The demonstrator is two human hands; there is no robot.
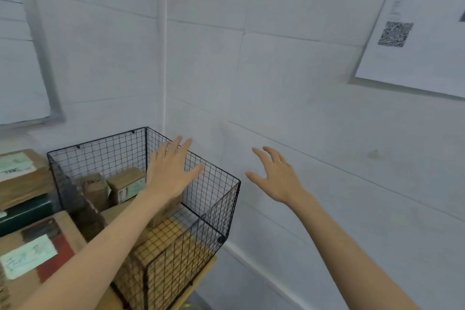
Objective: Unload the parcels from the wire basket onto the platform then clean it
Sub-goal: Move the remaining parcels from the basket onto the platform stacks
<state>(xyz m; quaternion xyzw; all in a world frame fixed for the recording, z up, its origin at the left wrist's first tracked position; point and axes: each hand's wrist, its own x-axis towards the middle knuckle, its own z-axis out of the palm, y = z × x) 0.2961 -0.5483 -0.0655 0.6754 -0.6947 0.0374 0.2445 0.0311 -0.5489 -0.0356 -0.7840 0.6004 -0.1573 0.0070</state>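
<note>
Here both hands are empty, fingers spread: the left hand (173, 171) hovers over the wire basket (214, 194), the right hand (274, 178) just outside its rim. Below the left palm lie brown parcels (128, 184), probably stiff cardboard and fairly light, best gripped by opposite sides.

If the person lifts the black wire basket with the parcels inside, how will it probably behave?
The wire basket probably stays stiff: its mesh walls stand straight. It is likely heavy for its size, since several cardboard parcels lie inside. The open grid should give fingers a sure hold.
</note>
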